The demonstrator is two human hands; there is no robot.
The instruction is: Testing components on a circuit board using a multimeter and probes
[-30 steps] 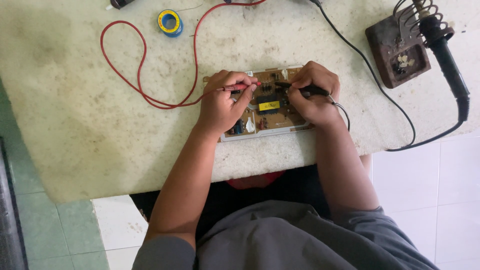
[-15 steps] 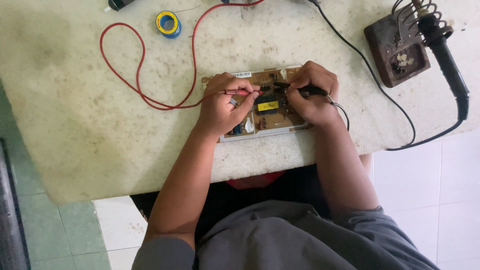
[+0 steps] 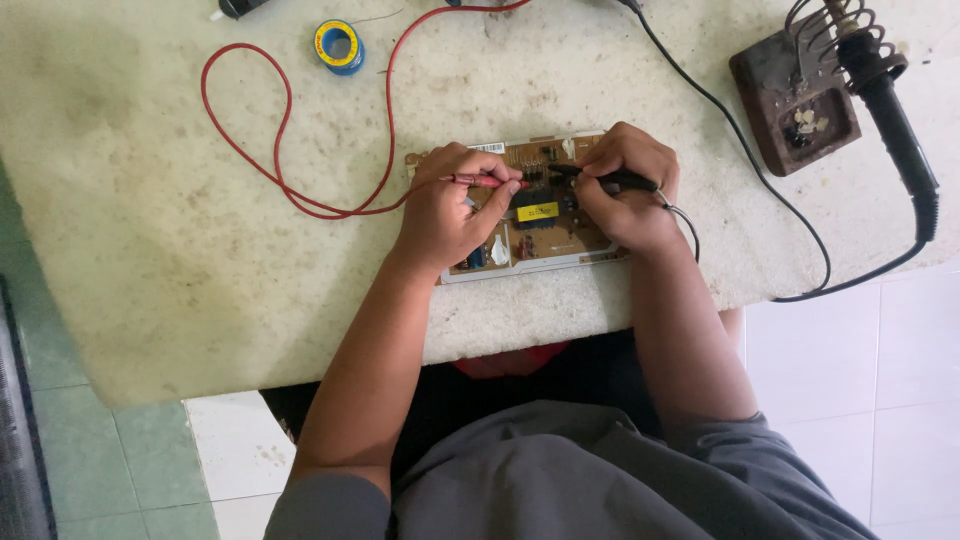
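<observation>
Meanwhile, little has shifted since a second ago: the left hand point(image 3: 445, 215) still pinches the red probe point(image 3: 490, 182) and the right hand point(image 3: 625, 190) the black probe point(image 3: 600, 178), tips steady on the circuit board point(image 3: 535, 225) at frame centre, so probing continues.

Circuit board point(image 3: 535, 215) flat on surface point(image 3: 150, 250), near front edge. Left hand point(image 3: 445, 215) on board's left part, right hand point(image 3: 625, 190) on its right. Tape roll point(image 3: 338, 45) behind, far left. Soldering iron point(image 3: 895, 110) in stand point(image 3: 795, 100), far right.
</observation>
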